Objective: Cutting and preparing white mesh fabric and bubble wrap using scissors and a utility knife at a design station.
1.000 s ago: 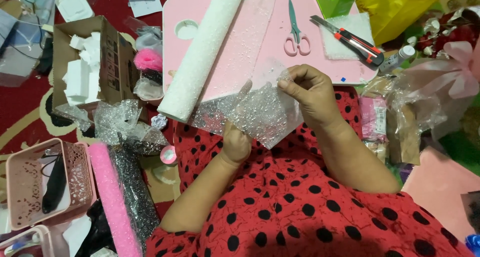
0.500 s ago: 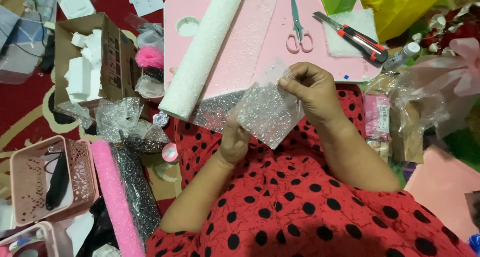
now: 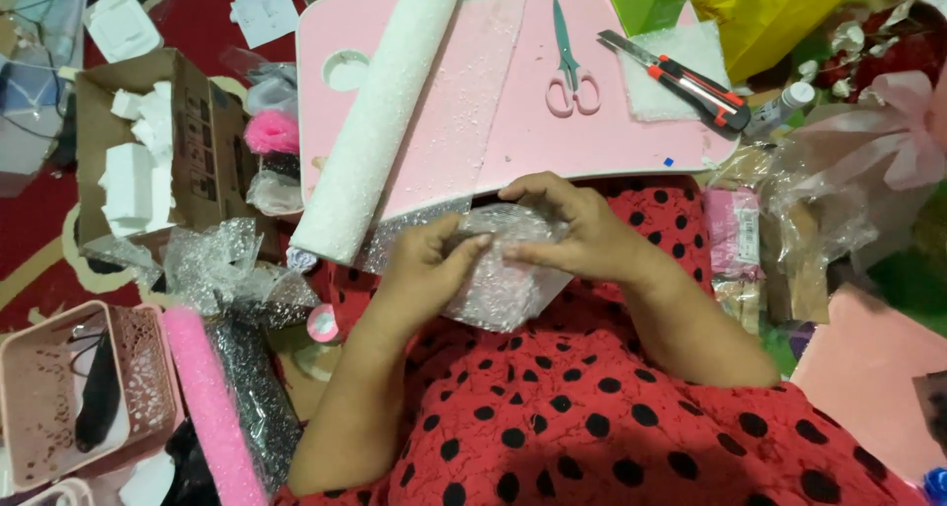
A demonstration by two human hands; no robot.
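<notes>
Silvery glittery mesh sheet [image 3: 498, 274] sits bunched just below the pink worktop [image 3: 631, 131] edge, left hand [image 3: 429, 264] and right hand [image 3: 567, 230] both pinching it from opposite sides, equally near.

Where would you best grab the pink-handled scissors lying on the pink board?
Probably by the pink-handled scissors at their looped handles, coming from the person's side: the loops face the hands, the closed blades point away, and the pink board around them is bare.
</notes>
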